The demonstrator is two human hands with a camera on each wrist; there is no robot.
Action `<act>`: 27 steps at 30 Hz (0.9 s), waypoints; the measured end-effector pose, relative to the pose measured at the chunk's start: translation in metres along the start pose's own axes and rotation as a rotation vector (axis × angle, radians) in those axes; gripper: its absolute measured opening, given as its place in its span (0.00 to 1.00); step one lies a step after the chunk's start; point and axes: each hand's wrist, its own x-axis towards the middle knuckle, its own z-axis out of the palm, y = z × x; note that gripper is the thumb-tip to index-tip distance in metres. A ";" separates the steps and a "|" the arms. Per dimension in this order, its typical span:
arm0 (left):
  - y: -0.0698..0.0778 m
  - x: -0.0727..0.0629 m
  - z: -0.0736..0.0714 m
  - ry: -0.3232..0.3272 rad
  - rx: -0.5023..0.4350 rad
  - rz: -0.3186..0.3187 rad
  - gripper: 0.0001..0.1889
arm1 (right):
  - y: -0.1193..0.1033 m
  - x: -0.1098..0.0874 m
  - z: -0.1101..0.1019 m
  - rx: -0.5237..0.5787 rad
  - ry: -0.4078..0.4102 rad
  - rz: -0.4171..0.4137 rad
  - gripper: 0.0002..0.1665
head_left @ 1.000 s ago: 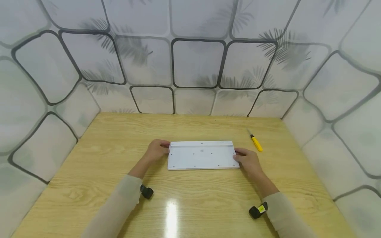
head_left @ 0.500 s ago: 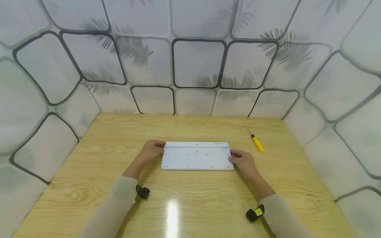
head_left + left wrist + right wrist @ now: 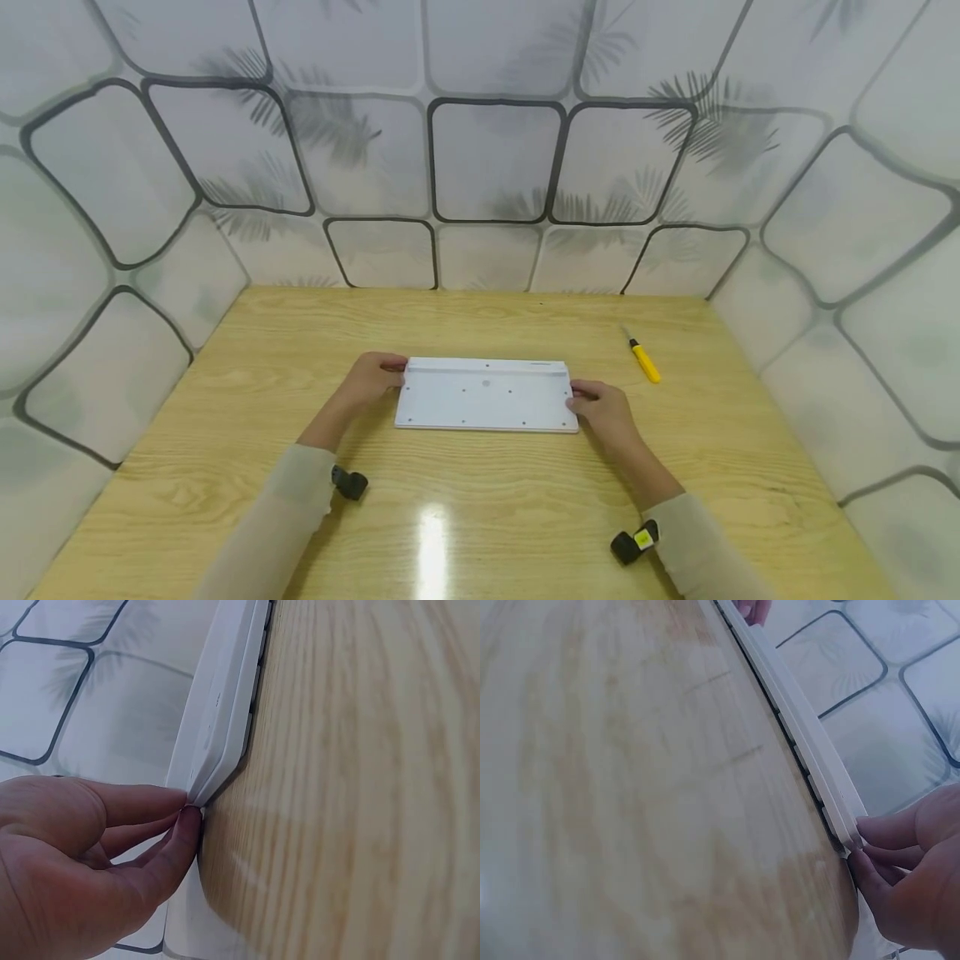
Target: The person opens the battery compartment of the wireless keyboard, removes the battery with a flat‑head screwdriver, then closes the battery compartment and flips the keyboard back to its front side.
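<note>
Head view has a white keyboard [image 3: 486,404] at the middle of the table [image 3: 300,333], its back facing up and its long sides running left to right. A raised bar [image 3: 487,364] crosses the far side of that back, and small dark dots [image 3: 464,390] are scattered over the flat part; the keys [image 3: 247,731] show along the underside in the left wrist view, facing the wood. Whether the keyboard rests fully on the table or is slightly raised, I cannot tell. My left hand [image 3: 371,377] pinches its left end close to the far corner, fingers [image 3: 142,804] and thumb meeting at the edge. My right hand [image 3: 606,412] pinches the right end in the same manner, a little nearer to me, with its fingers [image 3: 891,829] bent at the edge. Off to the right and farther away, apart from my right hand, lies a tool with a yellow handle [image 3: 647,365], its thin tip pointing far and left. Beige sleeves [image 3: 273,525] cover my forearms, and a small black device [image 3: 349,482] sits at each cuff, the right one bearing a yellow patch [image 3: 644,539]. A bright reflection [image 3: 432,550] marks the table's near part. Around the far, left and right sides stands a pale wall covering [image 3: 495,158] printed with rounded grey outlines and feathery leaves.
</note>
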 end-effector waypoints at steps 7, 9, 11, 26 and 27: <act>0.000 0.001 0.000 0.007 0.006 -0.020 0.21 | -0.008 -0.002 0.000 -0.034 0.012 -0.020 0.22; 0.000 0.001 0.000 0.008 0.001 -0.021 0.21 | -0.010 0.000 0.000 -0.036 0.012 -0.019 0.22; 0.000 0.001 -0.001 0.010 -0.005 -0.019 0.21 | -0.010 0.002 -0.001 -0.033 0.007 -0.026 0.22; 0.004 -0.001 0.001 0.020 -0.033 -0.053 0.21 | -0.009 0.041 -0.010 -0.012 -0.039 -0.051 0.24; 0.004 -0.001 0.001 0.020 -0.027 -0.054 0.21 | -0.010 0.042 -0.010 -0.014 -0.045 -0.056 0.24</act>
